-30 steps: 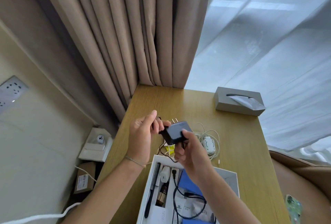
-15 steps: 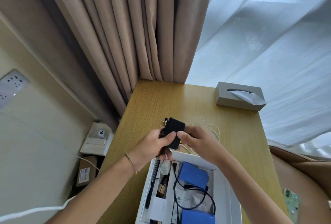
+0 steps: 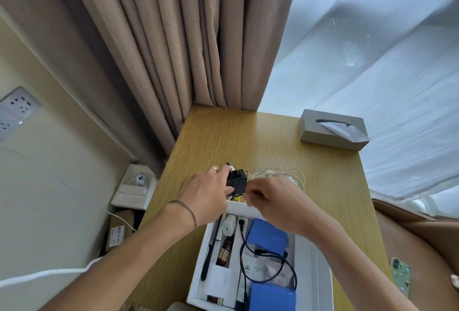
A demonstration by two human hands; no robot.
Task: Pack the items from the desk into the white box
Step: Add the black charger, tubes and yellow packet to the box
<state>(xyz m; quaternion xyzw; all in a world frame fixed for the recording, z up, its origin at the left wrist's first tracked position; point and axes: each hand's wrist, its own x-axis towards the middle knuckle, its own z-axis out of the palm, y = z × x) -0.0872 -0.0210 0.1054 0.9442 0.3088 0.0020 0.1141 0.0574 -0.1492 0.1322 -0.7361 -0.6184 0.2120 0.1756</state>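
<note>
Adapter now lower than half a second ago, just past white box far rim; left hand fingers clamped on black adapter, right hand fingers curled, apparently pinching its cord; risk: trailing cord snags white cables, drags them along

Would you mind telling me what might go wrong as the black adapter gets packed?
1. The black adapter's cord could snag the white cable tangle beside it and drag it.
2. The white box already looks crowded with blue packs, so the adapter may not sit flat.
</note>
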